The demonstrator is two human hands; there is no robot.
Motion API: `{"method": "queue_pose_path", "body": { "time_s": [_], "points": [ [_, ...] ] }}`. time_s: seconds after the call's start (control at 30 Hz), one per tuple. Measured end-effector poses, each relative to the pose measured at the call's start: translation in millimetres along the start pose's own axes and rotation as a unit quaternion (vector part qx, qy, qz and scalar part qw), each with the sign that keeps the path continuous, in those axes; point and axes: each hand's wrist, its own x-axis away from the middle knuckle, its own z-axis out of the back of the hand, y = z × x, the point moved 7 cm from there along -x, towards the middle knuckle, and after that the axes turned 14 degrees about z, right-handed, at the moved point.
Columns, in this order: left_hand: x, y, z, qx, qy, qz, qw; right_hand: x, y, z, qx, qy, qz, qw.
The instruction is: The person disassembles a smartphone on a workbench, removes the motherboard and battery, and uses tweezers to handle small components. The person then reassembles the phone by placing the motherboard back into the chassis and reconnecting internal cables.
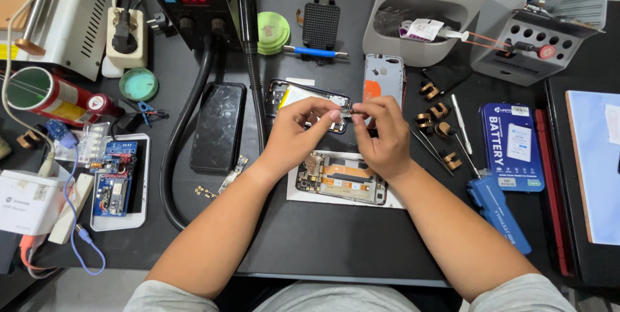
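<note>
My left hand [295,132] and my right hand [383,136] meet above the middle of the black work mat, both pinching one small metal part [345,114] between their fingertips. Just behind the fingers lies an opened phone body [289,95] with a yellow battery showing. Below my hands, a second opened phone frame [341,179] with orange flex cables rests on a white sheet. A grey phone back cover [383,77] lies beyond my right hand.
A black phone [218,126] lies face up at left beside a thick black hose [174,150]. Circuit boards [113,176] sit on a white tray far left. Brass clips [434,118], tweezers [461,124], a blue battery box [512,147] and grey tool racks [445,21] stand at right.
</note>
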Motion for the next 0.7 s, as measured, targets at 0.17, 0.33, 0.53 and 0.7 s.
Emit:
{"method": "queue_pose_path", "body": {
  "time_s": [0.17, 0.33, 0.53, 0.7],
  "points": [
    [-5.4, -11.9, 4.3, 0.038, 0.02, 0.036, 0.998, 2.6, 3.0, -2.6, -0.013, 0.003, 0.005, 1.0],
    [-7.2, -18.9, 4.2, 0.062, 0.012, 0.045, 0.997, 4.5, 3.7, -3.2, -0.026, -0.005, 0.005, 1.0],
    [-5.8, -17.7, 5.4, 0.019, 0.03, 0.043, 0.998, 4.0, 3.3, -2.9, -0.031, -0.003, 0.002, 1.0],
    [-5.0, -10.5, 5.9, 0.023, 0.03, 0.022, 0.999, 2.3, 0.2, -3.7, -0.024, -0.003, 0.011, 1.0]
  ]
}}
